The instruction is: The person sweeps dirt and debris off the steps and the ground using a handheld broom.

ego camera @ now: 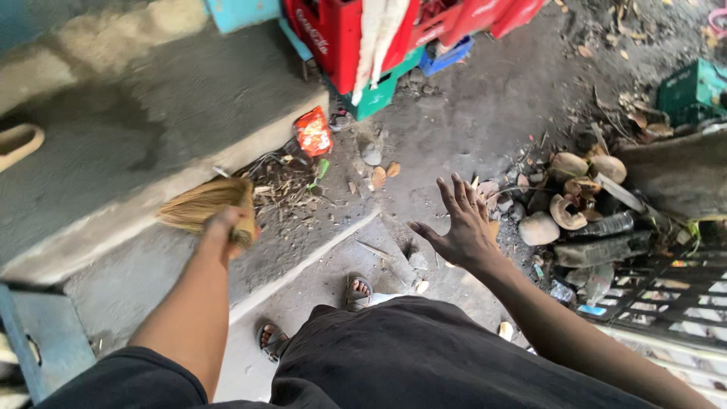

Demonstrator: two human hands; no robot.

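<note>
The left hand (226,227) is closed around a short straw broom (206,204), its fingers wrapped about the bound end so the grip itself is mostly hidden behind the knuckles; the bristles fan out to the left, blurred, along the foot of a raised concrete step (151,129). Just beside the broom lies a heap of dry twigs and leaf litter (284,189) against the step's edge, with a crumpled red wrapper (313,131) above it. The right hand (460,223) is spread wide open, fingers splayed, holding nothing, hovering over the dirt floor (485,98). To its right sits a pile of broken coconut shells (568,193) and dark plastic bottles (606,242), partly buried in one another so single pieces are hard to separate. Red crates (333,34) and a green crate (379,95) are cut off by the top edge; another green crate (693,91) stands at the far right. Two sandalled feet (360,289) show only in part beneath the dark clothing (424,356), and a blue object (45,341) at the lower left is cropped beyond telling
</note>
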